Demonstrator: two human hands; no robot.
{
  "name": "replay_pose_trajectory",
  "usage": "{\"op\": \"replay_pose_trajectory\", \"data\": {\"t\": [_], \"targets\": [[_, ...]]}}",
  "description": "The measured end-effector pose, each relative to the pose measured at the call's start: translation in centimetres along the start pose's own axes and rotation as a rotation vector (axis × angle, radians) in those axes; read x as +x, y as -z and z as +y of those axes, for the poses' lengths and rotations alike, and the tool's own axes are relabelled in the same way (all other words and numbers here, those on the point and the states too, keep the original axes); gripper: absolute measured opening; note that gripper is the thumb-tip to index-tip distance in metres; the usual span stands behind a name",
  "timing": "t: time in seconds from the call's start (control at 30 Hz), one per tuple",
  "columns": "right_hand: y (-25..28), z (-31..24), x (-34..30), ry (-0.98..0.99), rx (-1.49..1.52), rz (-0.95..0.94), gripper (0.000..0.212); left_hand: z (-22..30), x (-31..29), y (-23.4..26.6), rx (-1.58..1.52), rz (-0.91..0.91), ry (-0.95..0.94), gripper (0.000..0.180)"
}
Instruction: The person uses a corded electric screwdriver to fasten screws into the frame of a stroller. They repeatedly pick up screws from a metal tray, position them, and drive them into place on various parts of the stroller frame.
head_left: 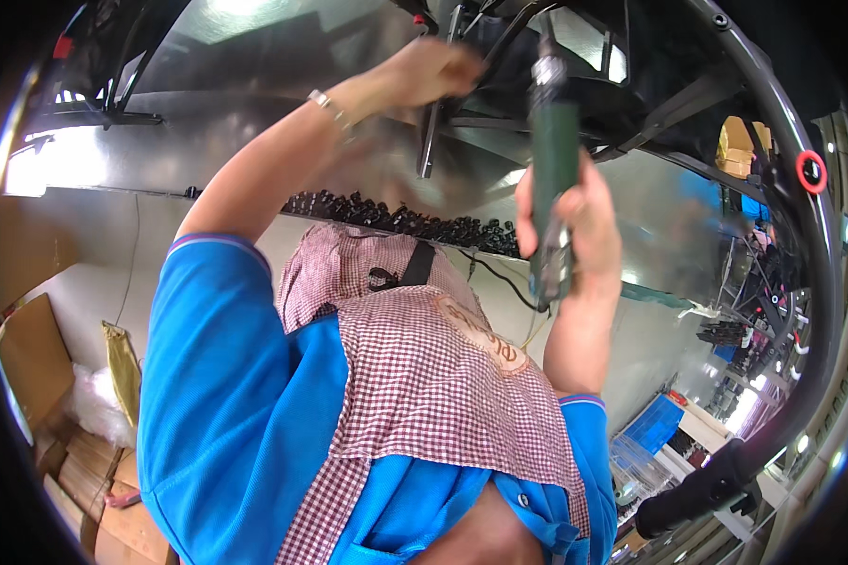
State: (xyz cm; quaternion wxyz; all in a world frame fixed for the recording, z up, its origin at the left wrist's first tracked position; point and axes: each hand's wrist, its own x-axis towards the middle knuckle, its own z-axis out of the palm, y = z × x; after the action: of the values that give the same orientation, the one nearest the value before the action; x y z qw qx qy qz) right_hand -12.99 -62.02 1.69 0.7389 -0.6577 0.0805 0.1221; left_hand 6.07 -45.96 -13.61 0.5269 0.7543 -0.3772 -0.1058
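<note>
My right hand point(594, 221) is wrapped round a dark green electric screwdriver point(555, 141); its silver nose and bit point toward the black metal frame point(509, 47) at the far side. My left hand point(429, 73), with a bracelet at its wrist, is raised beside that frame with fingers curled together. Its fingertips are blurred, and whatever they hold is hidden. Below the hands, a row of small black parts point(405, 218) lies along the near edge of the shiny metal worktable point(367, 169).
A thick black curved tube point(824, 311) with a red ring point(810, 172) arches along the right. A dark cable point(504, 275) hangs by the table edge. Cardboard point(34, 344) stands at lower left. A cardboard box point(737, 146) sits at the far right, and a blue bin point(655, 424) at lower right.
</note>
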Motion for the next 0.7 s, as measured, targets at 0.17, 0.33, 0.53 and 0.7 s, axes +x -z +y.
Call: {"op": "replay_pose_trajectory", "data": {"t": [0.17,0.33,0.53,0.7], "targets": [[-0.1,6.5,-2.0,-0.126,0.114,-0.045,0.092,-6.6,-13.2,-1.5,0.186,-0.37,0.189,0.009],[0.7,9.0,-3.2,-0.165,0.156,-0.072,0.085,-8.0,-16.6,-2.8,0.243,-0.443,0.162,0.004],[-0.1,10.3,-4.4,-0.184,0.183,-0.038,0.085,-9.3,-17.8,-4.1,0.452,-0.391,-0.015,0.006],[-0.9,10.8,-5.3,-0.27,-0.049,-0.087,0.096,-7.1,-15.0,-3.5,-0.359,-0.251,0.584,0.009]]}}
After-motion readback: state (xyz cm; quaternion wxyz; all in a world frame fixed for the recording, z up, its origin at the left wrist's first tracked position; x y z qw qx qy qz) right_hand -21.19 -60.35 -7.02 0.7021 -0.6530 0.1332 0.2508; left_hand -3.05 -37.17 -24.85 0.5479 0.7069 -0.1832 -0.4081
